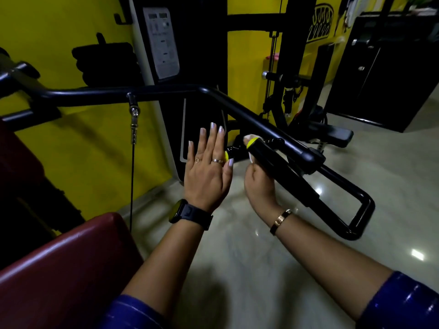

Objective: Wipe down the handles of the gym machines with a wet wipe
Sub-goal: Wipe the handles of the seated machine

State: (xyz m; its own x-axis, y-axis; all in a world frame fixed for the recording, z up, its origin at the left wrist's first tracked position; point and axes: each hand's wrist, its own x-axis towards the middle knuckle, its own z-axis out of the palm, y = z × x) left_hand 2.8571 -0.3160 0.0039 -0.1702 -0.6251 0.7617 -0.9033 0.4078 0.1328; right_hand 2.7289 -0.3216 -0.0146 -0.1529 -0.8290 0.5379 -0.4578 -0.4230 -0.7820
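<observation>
Padded black handle (280,167) with a yellow end cap (252,143) slants across the middle right of my feed, just below a long black bar (166,91). I see the right hand (259,184) wrapping it from beneath near the capped end. Its fingers curl out of sight behind the grip and press a white wet wipe (251,158) against it. Only a strip of wipe shows between palm and handle. The left hand (209,167) hovers just left of the handle, flat, fingers straight and slightly spread, wearing 2 rings and holding nothing. A maroon pad (59,269) sits lower left, before a yellow wall (59,43).
</observation>
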